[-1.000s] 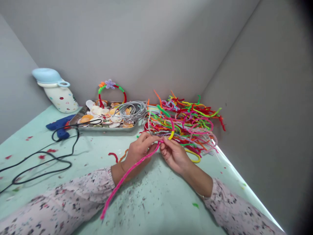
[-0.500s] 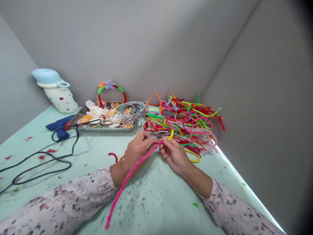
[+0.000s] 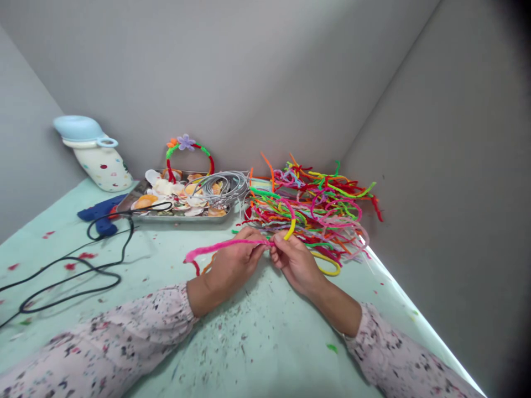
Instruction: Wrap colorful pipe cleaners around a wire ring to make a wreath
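Note:
Between my two hands, just above the table, a bright pink pipe cleaner (image 3: 215, 248) is pinched. Its long free end lies across the back of my left hand (image 3: 236, 264) and points left. The thumb and fingers of that hand are closed on it. My right hand (image 3: 295, 264) pinches it close beside the left fingertips. A curved yellow length (image 3: 292, 226), pink further up, rises from the right fingertips; whether it joins the pink pipe cleaner is hidden. Red and orange pipe cleaner ends (image 3: 196, 270) show on the table beside my left hand.
Behind my hands lies a heap of coloured pipe cleaners (image 3: 327, 207). A metal tray (image 3: 182, 219) holds shells and grey wire, with a flower-trimmed hoop (image 3: 213, 166) standing there. At left are a blue glue gun (image 3: 103, 215), its black cord (image 3: 99, 269) and a bottle (image 3: 102, 166).
The free end of the pink pipe cleaner has swung from hanging toward me up and over to the left. My left hand has turned slightly; my right hand is nearly still.

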A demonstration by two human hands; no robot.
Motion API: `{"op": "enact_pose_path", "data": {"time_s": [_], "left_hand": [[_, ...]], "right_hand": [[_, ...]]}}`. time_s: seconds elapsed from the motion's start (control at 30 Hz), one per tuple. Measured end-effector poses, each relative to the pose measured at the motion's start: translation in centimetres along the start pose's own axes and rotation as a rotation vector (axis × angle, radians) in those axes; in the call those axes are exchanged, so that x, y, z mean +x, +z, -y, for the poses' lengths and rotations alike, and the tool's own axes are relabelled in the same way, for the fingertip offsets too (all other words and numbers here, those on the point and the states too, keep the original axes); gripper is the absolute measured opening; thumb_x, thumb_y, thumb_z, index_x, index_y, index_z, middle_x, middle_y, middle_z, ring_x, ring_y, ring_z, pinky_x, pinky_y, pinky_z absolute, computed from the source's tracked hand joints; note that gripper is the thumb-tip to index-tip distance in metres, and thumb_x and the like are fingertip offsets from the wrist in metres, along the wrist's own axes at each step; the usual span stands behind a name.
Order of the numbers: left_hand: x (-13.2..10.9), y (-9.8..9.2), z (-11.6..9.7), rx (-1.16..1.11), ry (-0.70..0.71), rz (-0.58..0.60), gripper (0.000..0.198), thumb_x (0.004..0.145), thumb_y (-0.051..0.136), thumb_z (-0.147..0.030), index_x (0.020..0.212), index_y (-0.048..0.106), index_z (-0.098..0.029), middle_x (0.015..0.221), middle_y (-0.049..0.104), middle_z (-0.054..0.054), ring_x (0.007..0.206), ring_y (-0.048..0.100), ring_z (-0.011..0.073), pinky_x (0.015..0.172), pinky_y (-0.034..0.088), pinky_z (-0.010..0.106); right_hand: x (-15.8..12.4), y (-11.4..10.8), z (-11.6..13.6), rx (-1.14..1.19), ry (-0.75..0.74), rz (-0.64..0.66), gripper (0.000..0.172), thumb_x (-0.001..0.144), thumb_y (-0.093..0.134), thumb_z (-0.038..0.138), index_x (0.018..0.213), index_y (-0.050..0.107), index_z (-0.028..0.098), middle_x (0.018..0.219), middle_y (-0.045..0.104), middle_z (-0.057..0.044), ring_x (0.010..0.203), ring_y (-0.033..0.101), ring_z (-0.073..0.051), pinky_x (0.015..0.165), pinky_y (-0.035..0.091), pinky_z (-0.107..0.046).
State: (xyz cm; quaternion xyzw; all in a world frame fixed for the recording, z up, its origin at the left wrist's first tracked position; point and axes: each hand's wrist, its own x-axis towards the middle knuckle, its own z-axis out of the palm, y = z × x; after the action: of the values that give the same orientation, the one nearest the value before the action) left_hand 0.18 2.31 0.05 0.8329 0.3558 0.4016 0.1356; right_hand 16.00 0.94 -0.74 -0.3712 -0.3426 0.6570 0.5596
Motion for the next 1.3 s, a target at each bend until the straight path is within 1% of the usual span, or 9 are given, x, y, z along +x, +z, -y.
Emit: {"op": "enact_pose_path", "data": {"time_s": [0.17,0.33,0.5,0.7,0.8,1.0,1.1,1.3], "left_hand": [[-0.1,0.2,0.2,0.030,0.006,-0.053,0.011,0.088,0.057,-0.019,0.087,0.067,-0.018,0.086,0.070,0.004,0.082,0.064,0.0169,0.076,0.051,0.030],[-0.2,0.1,0.0,-0.016,-0.056,-0.029,0.015,0.088,0.055,-0.017,0.078,0.066,-0.018,0.080,0.068,0.003,0.079,0.061,0.0157,0.072,0.048,0.028],[-0.1,0.3,0.1,-0.023,-0.062,-0.025,0.016,0.090,0.054,-0.021,0.080,0.066,-0.018,0.079,0.067,0.002,0.077,0.060,0.0152,0.071,0.047,0.028],[0.0,0.1,-0.2,-0.006,-0.073,-0.003,0.013,0.090,0.052,-0.017,0.080,0.061,-0.017,0.083,0.062,0.003,0.080,0.058,0.0148,0.072,0.046,0.027],[0.1,-0.1,-0.5,0.004,-0.090,0.012,0.014,0.089,0.051,-0.016,0.079,0.060,-0.017,0.081,0.060,0.002,0.078,0.057,0.0146,0.070,0.044,0.027],[0.3,-0.2,-0.9,0.005,-0.127,0.018,0.016,0.088,0.051,-0.014,0.074,0.056,-0.017,0.075,0.055,0.001,0.072,0.052,0.0135,0.063,0.040,0.025],[0.4,-0.2,-1.0,0.000,-0.157,0.013,0.016,0.087,0.051,-0.014,0.072,0.054,-0.017,0.073,0.053,0.000,0.069,0.050,0.0131,0.062,0.038,0.025],[0.4,-0.2,-1.0,-0.013,-0.206,0.025,0.017,0.088,0.050,-0.015,0.071,0.055,-0.016,0.072,0.053,0.000,0.067,0.049,0.0129,0.062,0.038,0.026]], "right_hand": [[0.0,0.0,0.0,-0.026,-0.018,0.002,0.026,0.072,0.075,0.038,0.075,0.059,0.018,0.060,0.059,0.003,0.051,0.050,-0.007,0.043,0.037,-0.016],[0.1,-0.1,-0.2,-0.069,-0.048,0.008,0.023,0.074,0.073,0.037,0.075,0.060,0.018,0.062,0.059,0.002,0.052,0.050,-0.008,0.044,0.038,-0.017],[0.2,-0.2,-0.4,-0.068,-0.056,-0.012,0.024,0.074,0.073,0.038,0.075,0.059,0.018,0.062,0.058,0.003,0.052,0.049,-0.008,0.045,0.037,-0.018],[0.2,-0.8,-1.0,-0.183,-0.112,0.015,0.020,0.082,0.065,0.038,0.089,0.062,0.020,0.067,0.059,0.002,0.054,0.050,-0.008,0.049,0.039,-0.019],[0.1,-0.9,-1.1,-0.225,-0.145,0.018,0.020,0.082,0.064,0.038,0.092,0.062,0.021,0.067,0.060,0.002,0.055,0.051,-0.009,0.050,0.040,-0.020],[-0.3,-0.2,-0.6,-0.275,-0.179,-0.017,0.019,0.079,0.066,0.035,0.091,0.062,0.021,0.066,0.060,0.002,0.055,0.051,-0.010,0.051,0.041,-0.022],[-0.6,0.2,-0.2,-0.321,-0.207,-0.024,0.016,0.079,0.065,0.034,0.090,0.062,0.021,0.064,0.059,0.003,0.054,0.050,-0.010,0.051,0.041,-0.022],[-0.7,0.1,-0.2,-0.358,-0.224,-0.017,0.014,0.081,0.064,0.033,0.090,0.062,0.021,0.064,0.058,0.003,0.055,0.050,-0.010,0.051,0.040,-0.022]]}}
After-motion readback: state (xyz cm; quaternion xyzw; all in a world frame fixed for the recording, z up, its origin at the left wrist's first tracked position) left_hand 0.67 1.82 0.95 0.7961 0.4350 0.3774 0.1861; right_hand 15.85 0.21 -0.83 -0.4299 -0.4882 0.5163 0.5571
